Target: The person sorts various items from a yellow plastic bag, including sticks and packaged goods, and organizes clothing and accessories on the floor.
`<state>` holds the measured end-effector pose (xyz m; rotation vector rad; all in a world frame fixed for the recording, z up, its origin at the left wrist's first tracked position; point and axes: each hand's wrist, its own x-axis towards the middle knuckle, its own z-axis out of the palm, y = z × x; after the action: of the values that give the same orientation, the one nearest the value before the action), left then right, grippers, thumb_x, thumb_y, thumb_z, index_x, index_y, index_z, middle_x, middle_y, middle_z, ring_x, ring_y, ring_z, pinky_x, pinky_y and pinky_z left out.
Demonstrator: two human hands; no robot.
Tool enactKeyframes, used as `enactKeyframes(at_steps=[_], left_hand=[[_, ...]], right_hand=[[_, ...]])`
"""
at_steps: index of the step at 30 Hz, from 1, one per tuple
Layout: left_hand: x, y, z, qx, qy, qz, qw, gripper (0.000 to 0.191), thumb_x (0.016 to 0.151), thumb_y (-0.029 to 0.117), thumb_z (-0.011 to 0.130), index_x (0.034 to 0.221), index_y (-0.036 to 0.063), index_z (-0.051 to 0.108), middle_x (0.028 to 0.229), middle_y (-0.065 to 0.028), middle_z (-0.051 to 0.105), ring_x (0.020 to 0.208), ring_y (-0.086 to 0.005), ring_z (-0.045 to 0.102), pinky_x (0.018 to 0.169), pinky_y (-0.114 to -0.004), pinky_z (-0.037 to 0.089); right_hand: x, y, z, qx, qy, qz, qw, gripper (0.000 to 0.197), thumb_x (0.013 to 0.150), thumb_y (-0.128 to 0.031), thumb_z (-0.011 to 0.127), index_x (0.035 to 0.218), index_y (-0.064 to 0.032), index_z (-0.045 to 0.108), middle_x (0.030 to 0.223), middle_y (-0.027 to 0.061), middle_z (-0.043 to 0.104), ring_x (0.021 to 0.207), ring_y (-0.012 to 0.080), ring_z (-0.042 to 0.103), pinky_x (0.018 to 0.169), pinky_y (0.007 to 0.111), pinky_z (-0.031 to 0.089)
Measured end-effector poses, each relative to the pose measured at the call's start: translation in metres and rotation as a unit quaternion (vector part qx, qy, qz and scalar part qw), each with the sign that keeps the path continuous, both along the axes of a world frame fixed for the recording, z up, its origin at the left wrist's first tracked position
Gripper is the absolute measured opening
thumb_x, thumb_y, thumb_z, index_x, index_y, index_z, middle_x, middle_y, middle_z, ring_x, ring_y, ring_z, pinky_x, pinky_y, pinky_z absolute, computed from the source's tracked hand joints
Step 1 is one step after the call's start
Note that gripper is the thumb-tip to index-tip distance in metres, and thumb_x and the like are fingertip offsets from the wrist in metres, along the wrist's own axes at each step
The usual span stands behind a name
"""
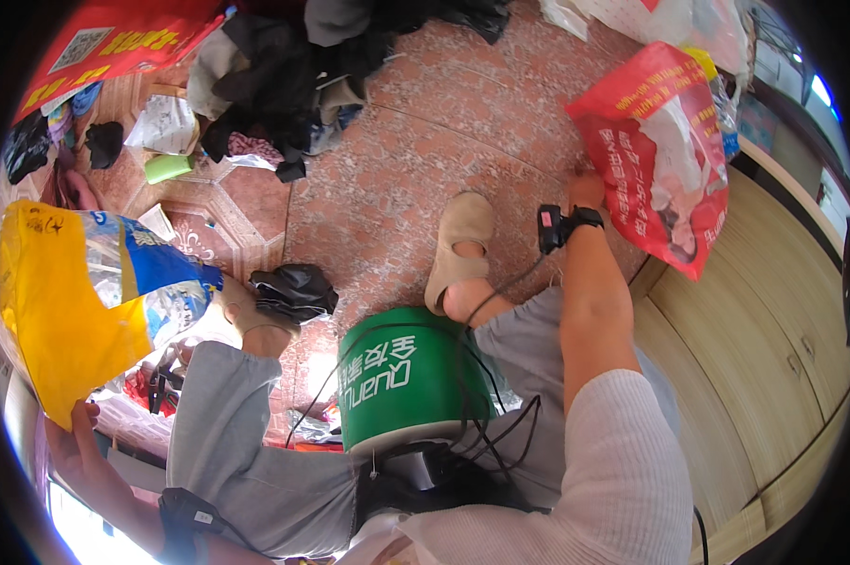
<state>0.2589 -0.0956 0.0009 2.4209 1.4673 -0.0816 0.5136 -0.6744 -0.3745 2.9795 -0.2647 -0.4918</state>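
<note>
At the left, my left hand [75,438] pinches the lower corner of a yellow, blue and clear plastic bag [78,296]. That bag hangs spread out, its narrow blue end near my left foot. My right hand [586,191] is at the left edge of a red printed plastic bag [661,155]. The bag hides most of its fingers, so their grip cannot be made out. Between my legs stands a green cylindrical stool [410,381] with white lettering. A black plastic bundle [296,293] lies by my left shoe.
Dark clothes [276,70] are heaped on the tiled floor ahead. Papers [163,127], a light-green packet [169,169] and another red bag [128,42] lie at upper left. A wooden cabinet [735,339] stands at my right. Black cables [495,438] loop over the stool.
</note>
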Motion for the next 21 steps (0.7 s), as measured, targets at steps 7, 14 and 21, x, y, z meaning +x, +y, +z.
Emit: enactKeyframes(at_steps=[7, 14, 21], left_hand=[[0.014, -0.008, 0.000, -0.019, 0.007, 0.012, 1.000, 0.025, 0.081, 0.024, 0.053, 0.098, 0.0049, 0.054, 0.075, -0.0061, 0.056, 0.073, -0.0129, 0.052, 0.071, -0.027, 0.038], [0.006, -0.009, 0.003, -0.026, -0.035, 0.033, 0.998, 0.021, 0.082, 0.025, 0.053, 0.092, 0.0060, 0.056, 0.072, -0.0028, 0.056, 0.073, -0.0109, 0.053, 0.070, -0.025, 0.039], [-0.003, -0.008, 0.006, -0.045, -0.076, 0.051, 0.995, 0.026, 0.080, 0.013, 0.055, 0.103, 0.0017, 0.053, 0.080, -0.0070, 0.058, 0.073, -0.0126, 0.054, 0.070, -0.024, 0.041]], right_hand=[[0.018, 0.128, 0.027, 0.113, 0.015, 0.124, 0.986, 0.022, 0.069, -0.021, 0.054, 0.083, -0.0045, 0.056, 0.082, 0.0192, 0.056, 0.078, 0.0346, 0.055, 0.066, 0.042, 0.043], [0.052, 0.254, 0.036, 0.124, -0.053, 0.253, 0.958, 0.020, 0.070, -0.009, 0.051, 0.088, 0.0002, 0.053, 0.081, 0.0209, 0.056, 0.077, 0.0364, 0.054, 0.067, 0.043, 0.044], [0.046, 0.261, 0.027, 0.044, 0.023, 0.269, 0.962, 0.018, 0.075, -0.005, 0.045, 0.086, 0.0003, 0.059, 0.091, 0.0179, 0.056, 0.081, 0.0314, 0.056, 0.069, 0.038, 0.047]])
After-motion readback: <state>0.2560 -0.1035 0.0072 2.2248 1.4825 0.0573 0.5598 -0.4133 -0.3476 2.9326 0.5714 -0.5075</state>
